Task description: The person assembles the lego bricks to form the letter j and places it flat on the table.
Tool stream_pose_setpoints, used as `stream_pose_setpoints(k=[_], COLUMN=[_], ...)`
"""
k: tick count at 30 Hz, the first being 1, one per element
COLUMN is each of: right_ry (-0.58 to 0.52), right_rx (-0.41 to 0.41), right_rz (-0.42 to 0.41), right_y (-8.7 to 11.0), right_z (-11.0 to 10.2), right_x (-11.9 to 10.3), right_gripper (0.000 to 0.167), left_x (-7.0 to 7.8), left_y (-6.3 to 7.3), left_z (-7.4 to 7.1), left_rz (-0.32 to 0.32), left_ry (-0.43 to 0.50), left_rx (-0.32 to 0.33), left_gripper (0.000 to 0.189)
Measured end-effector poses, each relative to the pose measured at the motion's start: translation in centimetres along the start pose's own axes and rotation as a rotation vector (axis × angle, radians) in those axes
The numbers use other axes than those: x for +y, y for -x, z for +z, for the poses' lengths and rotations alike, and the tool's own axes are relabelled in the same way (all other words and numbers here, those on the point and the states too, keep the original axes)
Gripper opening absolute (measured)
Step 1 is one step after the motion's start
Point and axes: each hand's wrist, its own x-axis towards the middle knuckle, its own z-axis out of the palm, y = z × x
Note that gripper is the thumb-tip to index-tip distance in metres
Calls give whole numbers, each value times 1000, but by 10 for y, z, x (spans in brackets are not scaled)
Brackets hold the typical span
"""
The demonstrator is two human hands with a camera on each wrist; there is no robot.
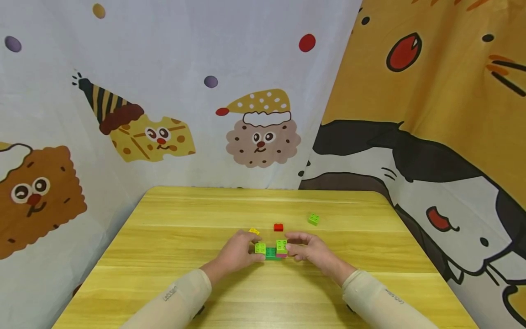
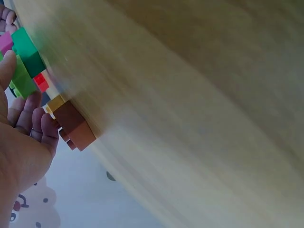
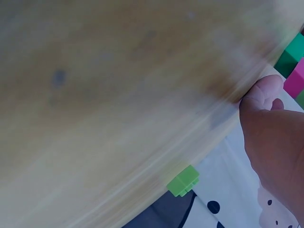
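A small build of toy building blocks stands on the wooden table: a dark green base block [image 1: 270, 253], a light green block [image 1: 260, 248] at its left end, and a light green block [image 1: 281, 245] over a pink block [image 3: 295, 81] at its right end. My left hand [image 1: 241, 249] holds the build's left end, thumb at the front and fingers behind. Beside the right end is my right hand [image 1: 313, 251], thumb tip right at the stack and fingers extended loosely.
Beyond the left fingers lies a yellow block [image 1: 254, 231], with a brown block [image 2: 74, 124] close by in the left wrist view. A red block [image 1: 278, 227] sits behind the build. Farther right is a loose light green block [image 1: 314, 219]. Printed curtains hang behind the table [image 1: 185, 210].
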Motion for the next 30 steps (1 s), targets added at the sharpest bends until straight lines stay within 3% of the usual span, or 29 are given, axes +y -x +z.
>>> stream_pose_setpoints(k=[17,30], right_ry=[-21,-32], right_rx=[-11,-13], right_rz=[-1,10], right_y=[0,1], right_z=[-2,-3], right_x=[0,1], right_gripper=[60,68], left_x=[1,1], left_y=[1,6], left_z=[-4,-10], left_rz=[-11,-33], left_ry=[9,22], left_rx=[2,10], left_gripper=[59,60])
